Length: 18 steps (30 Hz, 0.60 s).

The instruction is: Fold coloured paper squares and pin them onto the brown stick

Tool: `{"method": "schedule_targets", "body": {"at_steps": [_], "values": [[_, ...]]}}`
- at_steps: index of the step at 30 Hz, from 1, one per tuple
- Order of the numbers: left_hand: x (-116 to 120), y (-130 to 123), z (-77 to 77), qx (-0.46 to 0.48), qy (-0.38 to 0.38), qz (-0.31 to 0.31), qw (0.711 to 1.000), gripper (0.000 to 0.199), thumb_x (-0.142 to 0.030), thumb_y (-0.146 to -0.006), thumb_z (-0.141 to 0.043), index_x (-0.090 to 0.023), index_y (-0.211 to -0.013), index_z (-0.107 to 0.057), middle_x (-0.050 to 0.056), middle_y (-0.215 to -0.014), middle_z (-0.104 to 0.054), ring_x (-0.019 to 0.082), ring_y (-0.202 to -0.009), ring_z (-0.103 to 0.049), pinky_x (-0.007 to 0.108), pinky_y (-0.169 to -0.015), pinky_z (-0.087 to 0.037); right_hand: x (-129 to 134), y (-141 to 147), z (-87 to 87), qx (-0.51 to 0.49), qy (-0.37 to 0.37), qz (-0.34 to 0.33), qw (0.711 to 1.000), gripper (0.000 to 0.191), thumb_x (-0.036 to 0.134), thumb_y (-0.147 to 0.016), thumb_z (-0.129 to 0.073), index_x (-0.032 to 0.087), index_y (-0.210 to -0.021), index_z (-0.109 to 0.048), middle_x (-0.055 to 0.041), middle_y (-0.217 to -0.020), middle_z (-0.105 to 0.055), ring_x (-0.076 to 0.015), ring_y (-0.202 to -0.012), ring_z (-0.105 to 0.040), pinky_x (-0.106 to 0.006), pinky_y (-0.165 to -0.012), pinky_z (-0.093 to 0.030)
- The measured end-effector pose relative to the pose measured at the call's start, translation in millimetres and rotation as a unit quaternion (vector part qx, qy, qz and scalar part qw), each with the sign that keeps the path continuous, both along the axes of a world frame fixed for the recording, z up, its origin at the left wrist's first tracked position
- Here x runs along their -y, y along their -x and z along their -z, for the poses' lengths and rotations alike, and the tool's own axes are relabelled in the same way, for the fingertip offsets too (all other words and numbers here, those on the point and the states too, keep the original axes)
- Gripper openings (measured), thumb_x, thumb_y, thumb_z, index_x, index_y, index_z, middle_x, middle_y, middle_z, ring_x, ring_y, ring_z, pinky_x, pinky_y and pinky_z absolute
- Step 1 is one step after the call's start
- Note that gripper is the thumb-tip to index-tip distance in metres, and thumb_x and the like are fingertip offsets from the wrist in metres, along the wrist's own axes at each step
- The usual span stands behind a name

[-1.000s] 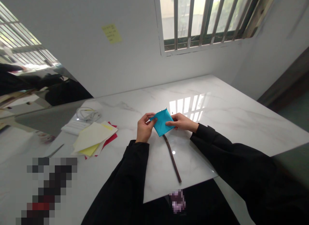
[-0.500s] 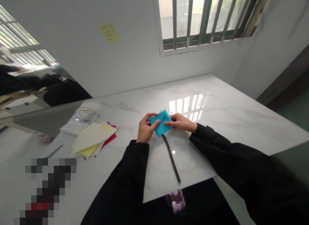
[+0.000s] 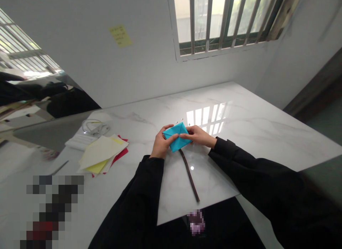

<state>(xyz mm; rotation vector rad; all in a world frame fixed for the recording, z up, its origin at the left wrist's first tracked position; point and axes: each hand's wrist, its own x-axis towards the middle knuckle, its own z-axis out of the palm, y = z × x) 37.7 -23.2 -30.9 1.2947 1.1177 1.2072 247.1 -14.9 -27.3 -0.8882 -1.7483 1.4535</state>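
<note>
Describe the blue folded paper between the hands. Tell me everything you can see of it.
The blue folded paper is bright turquoise and matte-looking, folded into a small, flat, angular packet with straight edges and a pointed lower corner. A fold edge crosses its upper face. The left hand holds its left side, with the thumb lying across the top, and the right hand holds its right side. It sits over a white marble table, though whether it touches the surface cannot be told.
</note>
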Motion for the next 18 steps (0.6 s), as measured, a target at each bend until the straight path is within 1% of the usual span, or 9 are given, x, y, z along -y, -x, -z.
{"method": "schedule_targets", "body": {"at_steps": [3, 7, 11, 15, 18], "values": [[1.4, -0.1, -1.3, -0.006, 0.001, 0.01, 1.0, 0.074, -0.042, -0.064, -0.093, -0.018, -0.129, -0.065, 0.003, -0.091, -0.071, 0.018, -0.078, -0.068, 0.03, -0.072, -0.057, -0.4, 1.4, -1.0, -0.018, 0.004, 0.034, 0.999, 0.054, 0.064, -0.087, -0.071, 0.013, -0.104, -0.074, -0.001, -0.074, -0.064, -0.0129, -0.063, -0.055, -0.025, -0.057, -0.043], [4.0, -1.0, -4.4, -0.025, 0.003, 0.035, 0.999, 0.077, -0.041, -0.065, -0.093, -0.019, -0.132, -0.064, 0.003, -0.092, -0.071, 0.019, -0.078, -0.068, 0.03, -0.072, -0.058, -2.6, 0.9, 0.5, -0.031, 0.011, 0.085, 0.996, 0.05, 0.062, -0.085, -0.073, 0.014, -0.099, -0.074, -0.0012, -0.075, -0.065, -0.013, -0.064, -0.056, -0.024, -0.057, -0.044], [4.0, -1.3, -3.7, -0.021, 0.011, 0.047, 0.999, 0.078, -0.041, -0.065, -0.093, -0.018, -0.133, -0.063, 0.003, -0.092, -0.071, 0.019, -0.078, -0.069, 0.031, -0.072, -0.058, -3.3, 1.1, 1.7, -0.053, 0.011, 0.093, 0.994, 0.046, 0.058, -0.082, -0.078, 0.014, -0.092, -0.072, -0.0018, -0.076, -0.066, -0.0129, -0.067, -0.056, -0.024, -0.059, -0.044], [3.2, -1.3, -0.1, 0.008, 0.024, 0.055, 0.998, 0.071, -0.041, -0.065, -0.094, -0.017, -0.125, -0.065, 0.006, -0.1, -0.074, 0.021, -0.087, -0.071, 0.032, -0.078, -0.059, -4.6, 2.5, 3.7, -0.072, 0.0, 0.107, 0.992, 0.046, 0.059, -0.081, -0.078, 0.014, -0.09, -0.071, -0.0023, -0.078, -0.067, -0.0134, -0.069, -0.057, -0.025, -0.061, -0.045], [3.6, -1.4, 0.8, 0.024, 0.044, 0.06, 0.997, 0.066, -0.042, -0.065, -0.095, -0.017, -0.119, -0.066, 0.008, -0.1, -0.076, 0.023, -0.088, -0.072, 0.035, -0.08, -0.06, -6.7, 2.2, 4.7, -0.078, -0.004, 0.122, 0.99, 0.046, 0.06, -0.081, -0.078, 0.015, -0.087, -0.07, -0.0018, -0.077, -0.066, -0.0133, -0.068, -0.056, -0.026, -0.06, -0.045]]}}
